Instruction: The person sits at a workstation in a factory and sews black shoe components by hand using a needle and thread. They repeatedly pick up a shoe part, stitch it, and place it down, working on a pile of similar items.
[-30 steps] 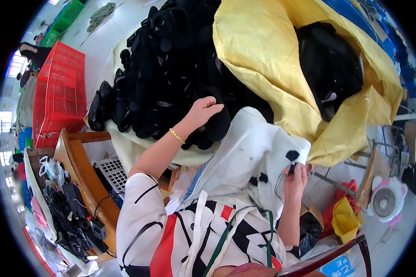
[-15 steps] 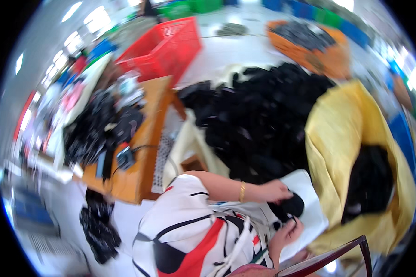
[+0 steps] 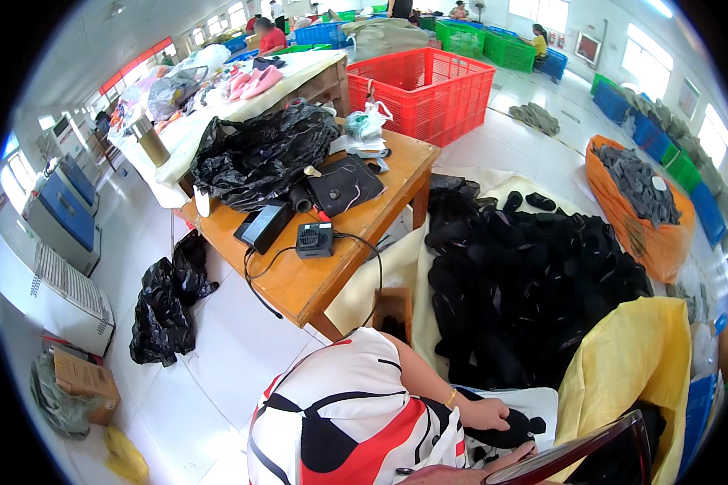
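My left hand point(image 3: 485, 413), a gold bracelet at its wrist, closes on a black sock-like piece point(image 3: 505, 432) over my lap. At the piece's lower edge, my right hand point(image 3: 516, 457) has its fingertips pressed together against it; a dark red rim point(image 3: 578, 449) hides part of that hand. A white sheet point(image 3: 546, 404) lies under the piece. Just beyond my hands spreads a big heap of similar black pieces point(image 3: 534, 283) on a pale cloth. Right of my hands stands a yellow sack point(image 3: 623, 347), its mouth open, with dark contents inside.
To the left stands a wooden table point(image 3: 299, 283) with a black plastic bag point(image 3: 259, 153), a small device point(image 3: 315, 240) and cables. Behind it is a red crate point(image 3: 429, 97). An orange sack point(image 3: 655, 234) of grey pieces stands far right; a black bag point(image 3: 166, 307) lies on the floor.
My view has swung up and to the left, so the hands appear lower. Both hands stay at the black piece, which now looks stretched longer between them.
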`<state>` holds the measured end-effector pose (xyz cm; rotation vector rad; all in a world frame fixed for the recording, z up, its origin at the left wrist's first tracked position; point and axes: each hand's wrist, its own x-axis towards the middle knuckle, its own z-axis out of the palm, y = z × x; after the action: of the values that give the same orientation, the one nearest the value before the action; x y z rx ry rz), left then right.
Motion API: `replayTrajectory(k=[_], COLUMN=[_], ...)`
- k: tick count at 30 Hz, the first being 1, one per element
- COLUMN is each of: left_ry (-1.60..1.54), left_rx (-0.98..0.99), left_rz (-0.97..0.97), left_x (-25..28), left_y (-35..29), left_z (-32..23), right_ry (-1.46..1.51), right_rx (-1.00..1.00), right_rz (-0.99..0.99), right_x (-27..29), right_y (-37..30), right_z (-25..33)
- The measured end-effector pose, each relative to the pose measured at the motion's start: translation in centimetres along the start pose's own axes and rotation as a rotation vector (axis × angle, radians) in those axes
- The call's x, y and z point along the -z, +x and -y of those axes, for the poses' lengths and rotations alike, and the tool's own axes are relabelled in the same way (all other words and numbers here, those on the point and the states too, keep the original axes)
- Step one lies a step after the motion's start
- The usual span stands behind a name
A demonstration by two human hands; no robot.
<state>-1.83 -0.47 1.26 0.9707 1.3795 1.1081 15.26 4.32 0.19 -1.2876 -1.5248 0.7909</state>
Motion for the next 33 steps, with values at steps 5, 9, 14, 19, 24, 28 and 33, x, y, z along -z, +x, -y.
replayTrajectory(k=[5, 9, 14, 19, 24, 28, 33], left_ry=[-0.151, -0.215, -0.253, -0.314, -0.514, -0.552, -0.633], left_rx=[0.181, 0.218, 0.168, 0.271, 0.365, 0.310, 0.428], left_rz=[-0.146, -0.120, -0.082, 0.051, 0.158, 0.164, -0.067], left_x=[-1.9, -2.3, -2.5, -2.3, -1.3, -3.0, -4.1], left_y=[1.4, 1.2, 1.0, 0.7, -0.1, 0.4, 2.0], left_z=[2.8, 2.0, 2.4, 0.5, -3.3, -1.4, 1.3], right_ry=[0.023, 0.075, 0.108, 0.282, 0.236, 0.077, 0.052], right_rx=[-0.391, -0.385, -0.451, -0.467, -0.414, -0.221, -0.189], right_rz=[0.064, 0.065, 0.148, 0.109, 0.250, 0.342, 0.389], right_x=[0.0, -0.6, 0.0, -0.7, -0.5, 0.2, 1.1], right_y=[-0.3, -0.9, -1.0, -1.4, -1.8, -3.0, -2.8], right_z=[4.4, 2.6, 3.8, -1.3, 0.6, -1.6, -0.2])
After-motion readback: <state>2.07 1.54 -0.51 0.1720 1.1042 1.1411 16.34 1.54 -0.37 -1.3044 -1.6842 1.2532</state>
